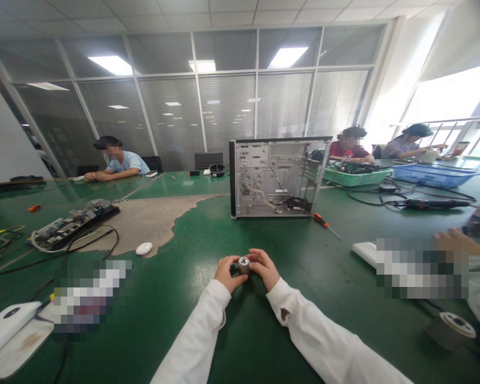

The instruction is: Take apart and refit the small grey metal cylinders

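Two hands grasp one small metal cylinder (244, 268) between them: the left hand (227, 274) grips its left and near sides, the right hand (265, 267) pinches from the right. Its round end faces up; whether its base touches the green table (184, 314) I cannot tell. Light, even pressure from both sides should keep it steady, fingertips clear of its top. Beyond the hands stands an open computer case (260, 165); beyond them rightward lies a screwdriver (320, 219).
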`<state>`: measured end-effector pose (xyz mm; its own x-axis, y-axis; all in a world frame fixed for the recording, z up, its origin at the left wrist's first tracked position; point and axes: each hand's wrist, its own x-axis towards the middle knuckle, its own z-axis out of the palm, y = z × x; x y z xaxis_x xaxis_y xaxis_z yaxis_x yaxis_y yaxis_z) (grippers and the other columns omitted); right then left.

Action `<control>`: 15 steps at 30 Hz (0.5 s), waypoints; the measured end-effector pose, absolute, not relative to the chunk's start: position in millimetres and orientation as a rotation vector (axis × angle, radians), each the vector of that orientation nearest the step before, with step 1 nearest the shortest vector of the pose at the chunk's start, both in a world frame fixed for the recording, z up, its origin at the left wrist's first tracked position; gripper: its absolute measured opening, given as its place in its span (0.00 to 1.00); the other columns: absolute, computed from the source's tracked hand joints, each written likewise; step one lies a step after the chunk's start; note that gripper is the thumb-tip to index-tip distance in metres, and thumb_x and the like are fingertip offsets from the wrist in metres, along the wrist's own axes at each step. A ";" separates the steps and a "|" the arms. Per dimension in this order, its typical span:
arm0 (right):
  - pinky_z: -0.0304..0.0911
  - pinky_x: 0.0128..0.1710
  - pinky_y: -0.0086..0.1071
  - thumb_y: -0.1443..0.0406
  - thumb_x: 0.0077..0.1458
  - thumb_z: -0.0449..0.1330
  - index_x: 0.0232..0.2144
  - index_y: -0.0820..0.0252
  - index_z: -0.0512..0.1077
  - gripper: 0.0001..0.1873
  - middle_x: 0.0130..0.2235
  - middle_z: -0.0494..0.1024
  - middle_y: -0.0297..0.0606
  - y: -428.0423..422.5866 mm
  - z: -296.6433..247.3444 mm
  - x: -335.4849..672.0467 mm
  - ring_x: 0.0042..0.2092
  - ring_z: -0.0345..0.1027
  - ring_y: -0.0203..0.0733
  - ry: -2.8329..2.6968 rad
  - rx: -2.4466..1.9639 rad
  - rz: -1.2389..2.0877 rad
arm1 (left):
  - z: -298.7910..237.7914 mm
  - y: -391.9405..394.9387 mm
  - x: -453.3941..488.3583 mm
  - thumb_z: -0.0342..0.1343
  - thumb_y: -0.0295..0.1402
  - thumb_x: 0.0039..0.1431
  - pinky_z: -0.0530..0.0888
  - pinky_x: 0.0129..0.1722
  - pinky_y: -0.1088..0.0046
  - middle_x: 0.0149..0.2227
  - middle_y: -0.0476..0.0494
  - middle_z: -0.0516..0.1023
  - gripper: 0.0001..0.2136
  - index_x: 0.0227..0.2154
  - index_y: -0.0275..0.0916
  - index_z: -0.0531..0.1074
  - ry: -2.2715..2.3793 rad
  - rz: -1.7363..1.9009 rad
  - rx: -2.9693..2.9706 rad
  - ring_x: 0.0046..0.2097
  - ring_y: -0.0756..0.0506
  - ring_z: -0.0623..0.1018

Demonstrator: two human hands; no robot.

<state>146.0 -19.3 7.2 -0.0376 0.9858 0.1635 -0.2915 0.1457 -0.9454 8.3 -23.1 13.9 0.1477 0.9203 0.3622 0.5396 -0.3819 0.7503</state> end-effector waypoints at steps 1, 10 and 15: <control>0.61 0.33 0.33 0.68 0.33 0.56 0.32 0.58 0.63 0.16 0.30 0.71 0.34 -16.1 6.1 147.5 0.34 0.65 0.37 -0.996 -0.852 1.325 | 14.0 -23.2 7.9 0.60 0.26 0.30 0.66 0.38 0.64 0.35 0.45 0.69 0.20 0.32 0.39 0.68 1.388 1.133 1.986 0.42 0.42 0.66; 0.61 0.26 0.28 0.65 0.31 0.60 0.25 0.62 0.65 0.13 0.24 0.72 0.35 -8.4 3.0 156.0 0.27 0.66 0.35 -0.692 -0.830 1.521 | 19.8 -26.4 9.0 0.58 0.28 0.34 0.66 0.36 0.66 0.35 0.44 0.70 0.17 0.33 0.39 0.67 1.380 1.125 1.933 0.41 0.43 0.67; 0.60 0.24 0.25 0.64 0.32 0.61 0.25 0.62 0.65 0.13 0.24 0.71 0.34 -10.0 2.1 152.6 0.26 0.66 0.33 -0.738 -0.847 1.509 | 22.4 -27.6 9.6 0.58 0.28 0.35 0.66 0.35 0.67 0.34 0.43 0.70 0.16 0.33 0.38 0.66 1.392 1.103 1.940 0.40 0.44 0.68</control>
<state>152.6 -10.0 2.1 -0.0409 0.9944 -0.0979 -0.5327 -0.1046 -0.8398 9.6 -27.6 22.4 0.1465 0.9360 0.3199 0.5261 -0.3476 0.7762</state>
